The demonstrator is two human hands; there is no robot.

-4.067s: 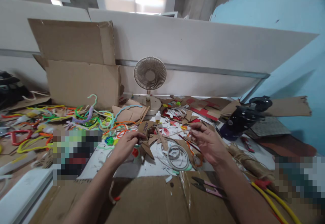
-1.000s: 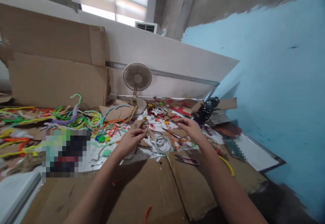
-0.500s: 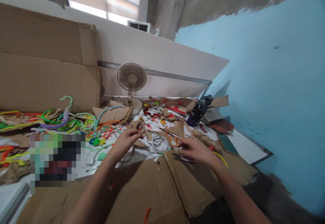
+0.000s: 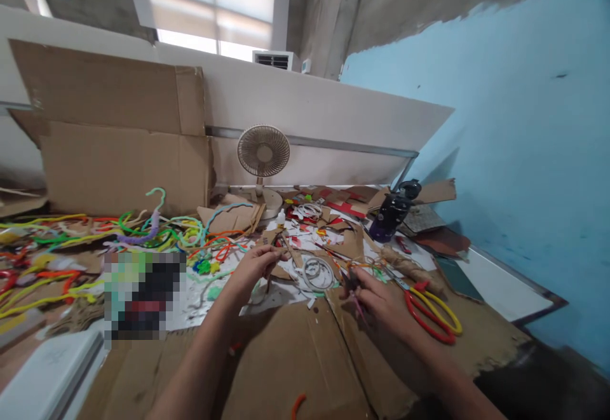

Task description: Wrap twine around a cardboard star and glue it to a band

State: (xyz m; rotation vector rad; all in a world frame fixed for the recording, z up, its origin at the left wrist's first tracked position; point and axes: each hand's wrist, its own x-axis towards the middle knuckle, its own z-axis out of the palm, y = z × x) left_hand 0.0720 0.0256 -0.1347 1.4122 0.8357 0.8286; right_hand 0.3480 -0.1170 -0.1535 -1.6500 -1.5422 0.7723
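Left limb, on the near side of the round, beige, wire-caged desk fan (image 4: 264, 150) and extending leftward: bare left forearm (image 4: 210, 347), smooth in outline, broad at its near end and tapering to a narrow wrist; bare left hand (image 4: 260, 264) with slim fingers. Right limb, nearer and to the fan's right: bare right forearm (image 4: 441, 369), similarly tapered; bare right hand (image 4: 374, 296). Fingernails are too small to tell.

Light glares from the window (image 4: 210, 7) — the bottom right corner is dark, perhaps blurred.

behind the hands (image 4: 260, 261), a fan (image 4: 264, 151) stands between cardboard (image 4: 126, 167) left and bottle (image 4: 387, 218) right.
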